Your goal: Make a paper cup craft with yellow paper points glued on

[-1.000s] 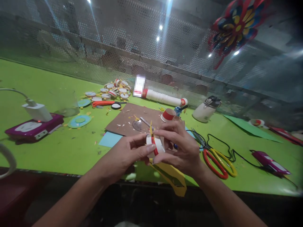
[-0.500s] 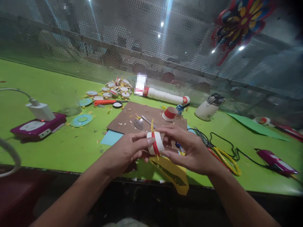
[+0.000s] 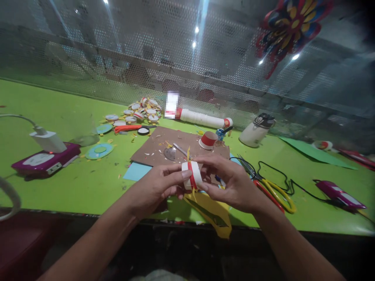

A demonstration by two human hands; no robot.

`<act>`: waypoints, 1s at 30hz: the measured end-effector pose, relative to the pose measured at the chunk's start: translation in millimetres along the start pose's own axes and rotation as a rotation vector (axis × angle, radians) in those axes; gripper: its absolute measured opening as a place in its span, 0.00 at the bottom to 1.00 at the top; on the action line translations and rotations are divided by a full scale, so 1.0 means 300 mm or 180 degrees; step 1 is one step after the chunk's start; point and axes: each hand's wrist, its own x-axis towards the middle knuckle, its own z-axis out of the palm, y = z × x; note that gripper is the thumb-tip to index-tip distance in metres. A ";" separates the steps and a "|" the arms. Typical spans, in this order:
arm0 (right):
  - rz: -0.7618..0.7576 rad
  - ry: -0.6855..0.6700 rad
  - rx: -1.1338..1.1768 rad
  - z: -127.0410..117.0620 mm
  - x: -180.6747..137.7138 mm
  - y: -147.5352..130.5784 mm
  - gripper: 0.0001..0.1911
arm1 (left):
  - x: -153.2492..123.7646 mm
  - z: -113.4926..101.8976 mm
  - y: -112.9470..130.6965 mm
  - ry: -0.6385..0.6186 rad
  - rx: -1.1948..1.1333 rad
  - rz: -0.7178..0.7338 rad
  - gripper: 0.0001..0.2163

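Note:
Between my hands is a small white paper ring (image 3: pixel 197 174) with a red band round it and thin yellow paper points sticking out above and below. My left hand (image 3: pixel 162 180) grips its left side, thumb pressed on the front by the red band. On the other side, the fingers and thumb of my right hand (image 3: pixel 228 181) curve round its right edge. Below them a cut sheet of yellow paper (image 3: pixel 218 216) hangs over the table's front edge. Behind lies a brown board (image 3: pixel 149 146) strewn with paper scraps, bearing a red and white paper cup (image 3: pixel 208 140) and a pen-like tool (image 3: pixel 181 150).
Scissors with red and yellow handles (image 3: pixel 277 195) lie right of my hands by a black cord and purple power strip (image 3: pixel 341 194). At left stand another purple power strip (image 3: pixel 47 159) and a clear cup (image 3: pixel 84 128). Several finished paper discs (image 3: pixel 140 111) are heaped behind.
The view has shifted slightly. Both hands still hold the paper ring in nearly the same pose, with hardly any turn of it.

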 end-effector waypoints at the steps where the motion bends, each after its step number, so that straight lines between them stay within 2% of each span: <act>1: 0.0014 -0.0006 0.0031 -0.001 0.000 -0.001 0.21 | 0.002 0.003 0.002 0.0004 -0.0007 0.0008 0.12; 9: 0.0038 -0.0012 0.0112 -0.012 0.005 -0.015 0.19 | 0.008 0.016 0.000 0.0003 -0.0051 0.0015 0.12; 17: 0.0227 -0.0100 -0.0267 -0.030 0.003 -0.022 0.16 | 0.026 0.008 -0.015 0.0031 -0.0008 -0.0079 0.13; 24: 0.0461 -0.0084 0.0197 -0.041 -0.014 -0.014 0.24 | 0.026 0.027 -0.004 0.0082 -0.0363 -0.0141 0.13; 30: 0.0360 -0.0195 -0.0131 -0.044 -0.008 -0.039 0.17 | 0.026 0.033 -0.009 0.0181 -0.0414 -0.0235 0.12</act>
